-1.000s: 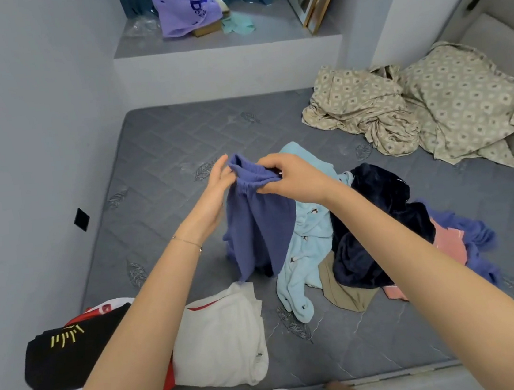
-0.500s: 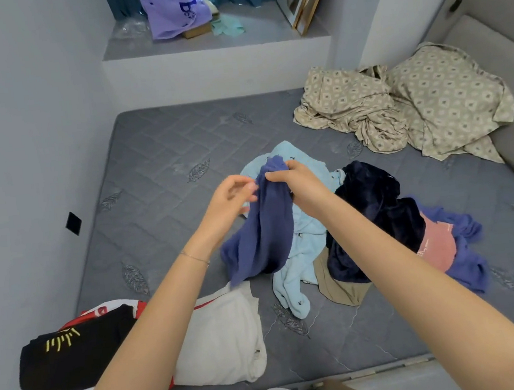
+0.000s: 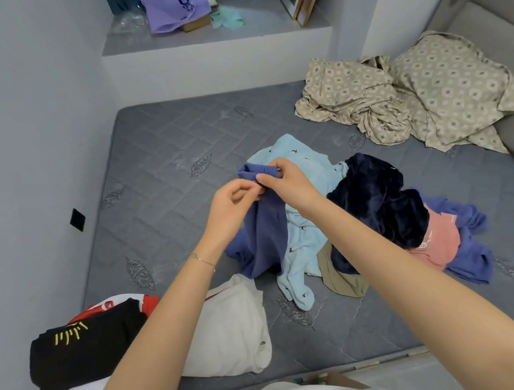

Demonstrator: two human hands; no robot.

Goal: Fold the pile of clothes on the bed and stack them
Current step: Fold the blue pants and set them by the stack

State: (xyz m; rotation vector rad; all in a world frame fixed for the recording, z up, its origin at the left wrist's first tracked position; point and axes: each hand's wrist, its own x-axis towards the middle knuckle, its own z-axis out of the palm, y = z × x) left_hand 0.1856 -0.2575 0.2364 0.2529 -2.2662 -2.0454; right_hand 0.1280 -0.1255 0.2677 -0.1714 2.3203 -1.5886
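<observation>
Pinching blue garment (image 3: 264, 237) — left hand (image 3: 234, 204), right hand (image 3: 291, 182)

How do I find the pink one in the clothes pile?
Look at the grey mattress, then the loose pile at its middle. On the pile's right side the pink garment lies between a navy fleece and a blue cloth. Nothing else there is pink.

Everything is lit evenly by soft, cool, diffuse light; where it's coming from can't really be told. Only faint shadows are cast under the clothes pile (image 3: 375, 200) and along the mattress (image 3: 165, 160) by the wall (image 3: 17, 126). Wall and mattress lines are bowed toward the edges by the wide lens. Fine detail is slightly smeared, mostly in the corners.
</observation>
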